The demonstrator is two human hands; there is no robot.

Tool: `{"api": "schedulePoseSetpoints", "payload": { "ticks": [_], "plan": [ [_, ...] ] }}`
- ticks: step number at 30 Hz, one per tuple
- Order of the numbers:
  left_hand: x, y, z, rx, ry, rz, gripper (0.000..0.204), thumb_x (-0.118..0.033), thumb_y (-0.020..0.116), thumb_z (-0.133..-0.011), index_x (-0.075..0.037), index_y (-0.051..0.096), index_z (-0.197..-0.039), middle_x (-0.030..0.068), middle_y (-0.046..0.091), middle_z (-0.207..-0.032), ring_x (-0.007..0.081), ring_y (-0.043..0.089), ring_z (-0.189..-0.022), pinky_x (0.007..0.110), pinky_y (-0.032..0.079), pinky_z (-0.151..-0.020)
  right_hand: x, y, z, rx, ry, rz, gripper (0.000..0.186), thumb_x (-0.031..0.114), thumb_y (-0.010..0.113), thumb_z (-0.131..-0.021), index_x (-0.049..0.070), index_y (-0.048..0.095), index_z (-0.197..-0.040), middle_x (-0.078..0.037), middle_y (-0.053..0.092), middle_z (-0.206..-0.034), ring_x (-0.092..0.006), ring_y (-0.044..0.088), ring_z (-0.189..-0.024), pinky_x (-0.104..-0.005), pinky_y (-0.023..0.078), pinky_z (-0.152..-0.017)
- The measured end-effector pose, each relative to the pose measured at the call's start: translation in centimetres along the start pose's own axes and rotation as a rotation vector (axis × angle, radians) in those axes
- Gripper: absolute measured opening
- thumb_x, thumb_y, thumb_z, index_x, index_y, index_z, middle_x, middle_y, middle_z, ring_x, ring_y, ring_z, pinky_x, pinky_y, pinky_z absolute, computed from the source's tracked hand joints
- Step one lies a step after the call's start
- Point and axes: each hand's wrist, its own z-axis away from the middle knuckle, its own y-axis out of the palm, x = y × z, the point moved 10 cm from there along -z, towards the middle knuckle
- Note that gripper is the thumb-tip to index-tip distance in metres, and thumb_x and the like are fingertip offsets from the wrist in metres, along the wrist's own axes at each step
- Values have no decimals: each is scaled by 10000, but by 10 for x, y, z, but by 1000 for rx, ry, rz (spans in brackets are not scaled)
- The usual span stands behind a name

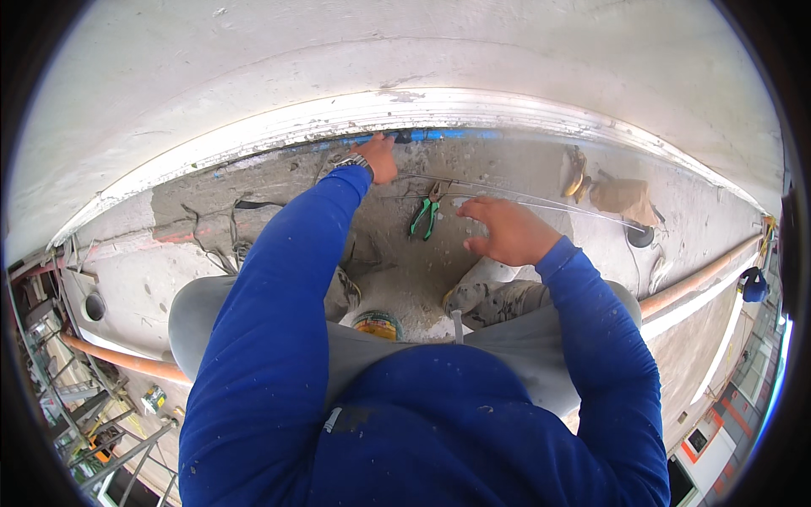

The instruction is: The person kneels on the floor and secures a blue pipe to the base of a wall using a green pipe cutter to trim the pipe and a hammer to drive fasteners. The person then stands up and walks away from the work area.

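Note:
My left hand (380, 158), a watch (355, 162) on its wrist, is down by a blue pipe (456, 133) at the wall's foot. Its fingers look curled, and what they hold is hidden. A dark fitting (404, 136) on the pipe is just beside it. My right hand (513, 231) hovers with fingers loosely apart and nothing visible in it. Between both hands, pliers with green handles (424, 218) lie on the concrete. Thin wires (528, 198) stretch from near my left hand past the pliers toward the right.
Right of my hands lie a brown paper-like scrap (621, 196), a yellow-and-dark object (576, 173) and a round dark hole (640, 236). A tub (378, 324) stands between my feet. Dark cords (198, 230) lie leftward. Orange pipes (131, 359) flank the slab; metal framing (76, 397) is lower left.

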Motion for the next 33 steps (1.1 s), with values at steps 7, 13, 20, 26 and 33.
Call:
{"api": "schedulePoseSetpoints", "payload": {
  "ticks": [7, 13, 20, 26, 33],
  "plan": [
    [11, 2, -4, -108, 17, -13, 779, -272, 578, -933, -94, 336, -1652, 167, 341, -1686, 382, 367, -1543, 605, 251, -1286, 4, 3, -6, 70, 3, -24, 530, 289, 725, -937, 26, 615, -1383, -204, 629, -1397, -421, 599, -1290, -490, 483, -1107],
    [1, 0, -3, -74, 25, -6, 770, -274, 562, -965, -93, 303, -1666, 148, 293, -1717, 356, 331, -1569, 617, 236, -1293, -60, 5, -7, 36, 101, 3, 577, 378, 704, -944, 22, 626, -1392, -226, 634, -1395, -418, 596, -1306, -494, 470, -1118],
    [9, 12, -22, -213, 56, -46, 741, -307, 616, -963, -104, 379, -1635, 146, 413, -1644, 363, 428, -1502, 640, 292, -1246, -207, -23, -36, -174, 447, 149, 775, 422, 724, -914, 12, 507, -1535, -245, 414, -1640, -398, 403, -1521, -448, 362, -1245],
    [10, 8, -13, -211, 54, -1, 762, -278, 654, -934, -94, 395, -1626, 134, 415, -1647, 355, 432, -1501, 595, 304, -1254, -258, -20, -50, -221, 652, 118, 914, 458, 729, -895, 4, 395, -1614, -251, 196, -1743, -382, 276, -1597, -468, 320, -1273],
    [7, 7, -9, -213, 56, -17, 774, -312, 702, -908, -81, 437, -1597, 123, 401, -1666, 342, 418, -1515, 574, 295, -1264, -268, -5, -63, -228, 686, 91, 917, 505, 722, -894, 5, 423, -1602, -241, 146, -1758, -367, 220, -1620, -472, 287, -1287]
  ]
}}
